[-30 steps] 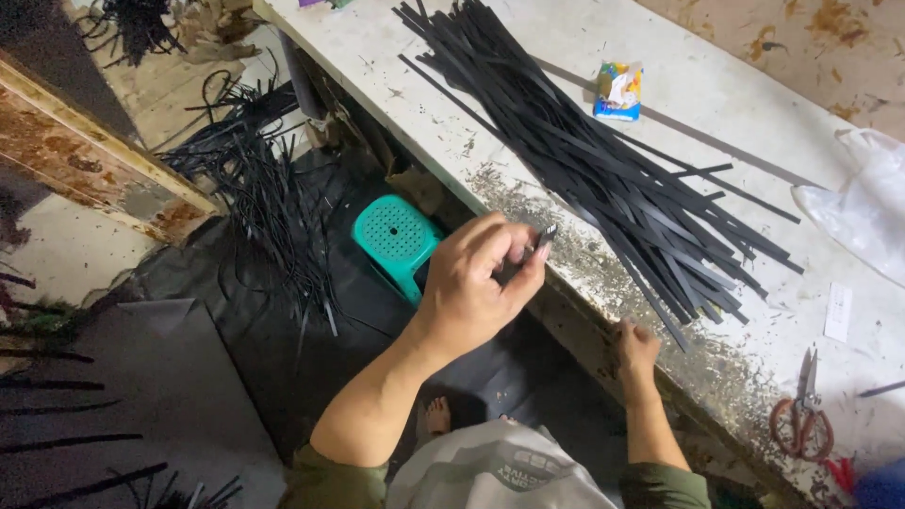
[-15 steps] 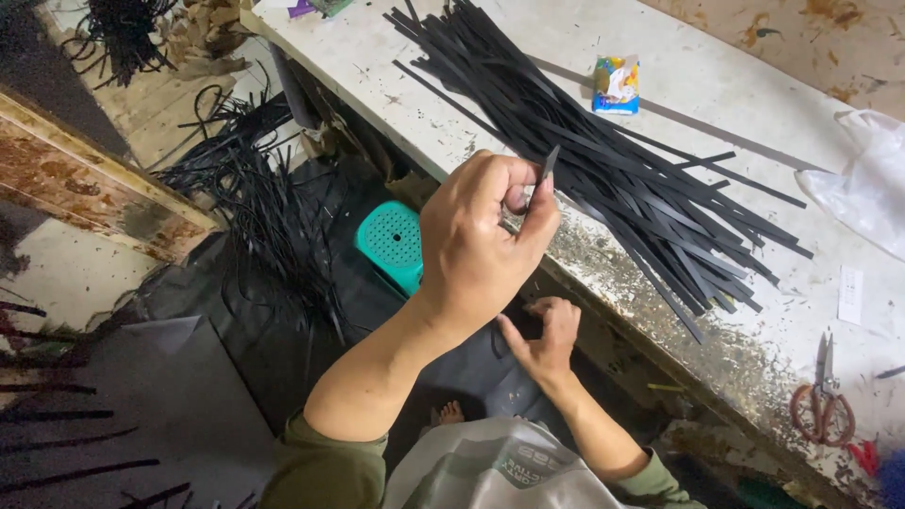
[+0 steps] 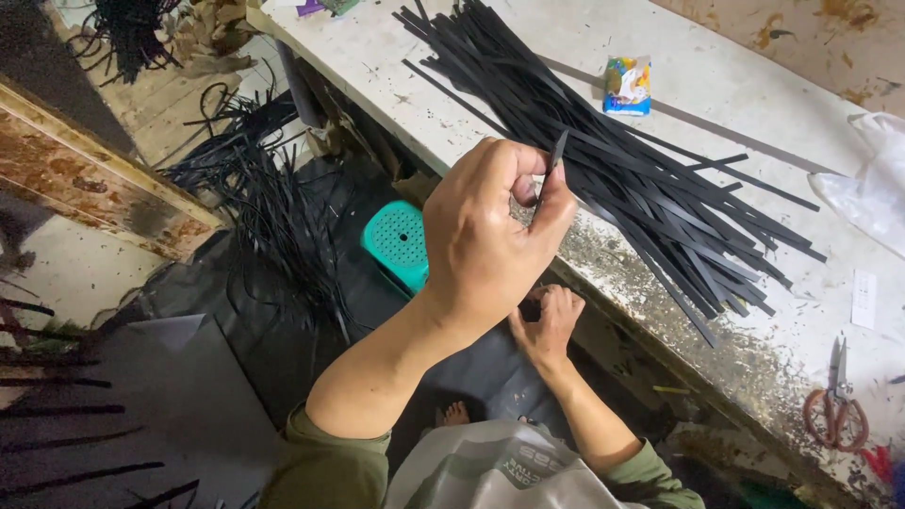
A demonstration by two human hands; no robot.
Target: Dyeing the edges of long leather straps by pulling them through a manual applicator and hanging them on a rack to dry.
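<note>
My left hand (image 3: 490, 236) is raised in front of the bench edge and pinches a thin black strip (image 3: 556, 160) between thumb and fingers. The strip's tip sticks up above the fingers. My right hand (image 3: 547, 320) is lower, just under the left hand and below the bench edge. Its fingers are curled closed, apparently around the lower part of the same strip, which is mostly hidden behind my left hand. A large fanned bundle of black strips (image 3: 622, 160) lies on the white worktable (image 3: 754, 113), to the right of my hands.
On the table lie a small colourful packet (image 3: 629, 83), orange-handled scissors (image 3: 834, 410) and a white plastic bag (image 3: 872, 188). A teal stool (image 3: 396, 240) stands below the bench. Loose black strips (image 3: 255, 188) are heaped on the dark floor, beside a rusty board (image 3: 85, 179).
My right hand left the bench edge and moved left, under my left hand. My left hand stays shut on the strip and has risen slightly nearer the camera.
</note>
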